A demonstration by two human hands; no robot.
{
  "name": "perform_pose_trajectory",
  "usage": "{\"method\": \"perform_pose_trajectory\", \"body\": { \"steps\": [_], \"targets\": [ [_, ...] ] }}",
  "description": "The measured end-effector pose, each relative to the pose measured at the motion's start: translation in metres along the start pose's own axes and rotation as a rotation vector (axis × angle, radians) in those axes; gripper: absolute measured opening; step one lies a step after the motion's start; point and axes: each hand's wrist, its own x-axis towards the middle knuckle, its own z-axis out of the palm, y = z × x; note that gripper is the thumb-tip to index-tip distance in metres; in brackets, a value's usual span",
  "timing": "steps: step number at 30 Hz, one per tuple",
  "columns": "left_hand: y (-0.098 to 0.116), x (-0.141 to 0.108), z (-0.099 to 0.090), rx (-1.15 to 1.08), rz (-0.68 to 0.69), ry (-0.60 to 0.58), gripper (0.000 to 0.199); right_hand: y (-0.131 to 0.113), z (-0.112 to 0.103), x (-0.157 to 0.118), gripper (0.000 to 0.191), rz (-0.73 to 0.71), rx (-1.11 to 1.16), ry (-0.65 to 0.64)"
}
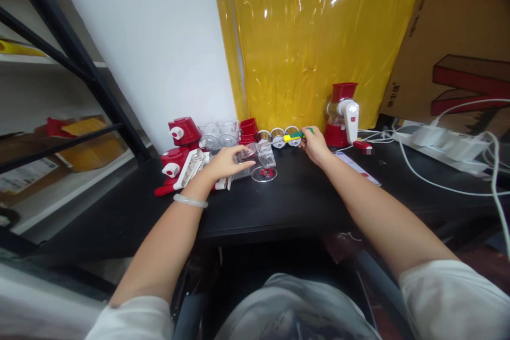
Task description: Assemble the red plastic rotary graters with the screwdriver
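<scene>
The left hand [229, 163] is just left of the dish [258, 180], its thumb and fingers closed around the sides of a clear part [249, 153]. That part sits just behind the dish, slightly to its left. The right hand [314, 146] is behind the dish and to its right, clamped on the handle of a green and yellow screwdriver [294, 137]. The shaft points left, towards the clear pieces behind the dish; whether its tip touches them is too small to tell. The two hands are apart.

The dish stands on the black worktop [247, 218], with small red bits [268, 172] showing through it. Behind the dish is a row of drums [278, 139]. Behind it and to the left are clear cups [219, 135]; farther left are two red housings [185, 131], one above the other. White handles [192, 166] lie left of the dish, with a red grip [164, 190] beyond them. Well to the right of the dish, and behind it, stands a red and white grater [341, 119]. Farther right of the dish are a power strip [442, 147] and white cables [422, 180].
</scene>
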Motion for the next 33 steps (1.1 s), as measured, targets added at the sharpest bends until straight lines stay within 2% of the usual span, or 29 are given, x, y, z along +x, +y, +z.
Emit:
{"method": "perform_pose_trajectory", "body": {
  "steps": [5, 11, 18, 25, 33],
  "targets": [
    [-0.0008, 0.0004, 0.0005, 0.016, -0.006, -0.004, 0.049, -0.0067, 0.0046, -0.0048, 0.032, 0.082, 0.073, 0.041],
    [-0.0004, 0.0003, 0.0001, 0.009, -0.002, -0.008, 0.048, -0.0057, 0.0023, -0.0070, 0.049, 0.077, -0.013, -0.006],
    [0.0005, 0.0003, 0.0001, 0.017, -0.014, -0.009, 0.048, -0.0081, 0.0065, -0.0094, 0.032, 0.123, 0.115, 0.029],
    [0.0013, 0.0000, 0.0000, 0.009, -0.009, -0.018, 0.048, -0.0061, 0.0036, -0.0069, 0.053, 0.121, 0.008, 0.054],
    [-0.0004, -0.0002, 0.0007, 0.005, 0.005, -0.009, 0.049, -0.0094, 0.0092, -0.0091, 0.026, 0.128, 0.109, 0.102]
  ]
}}
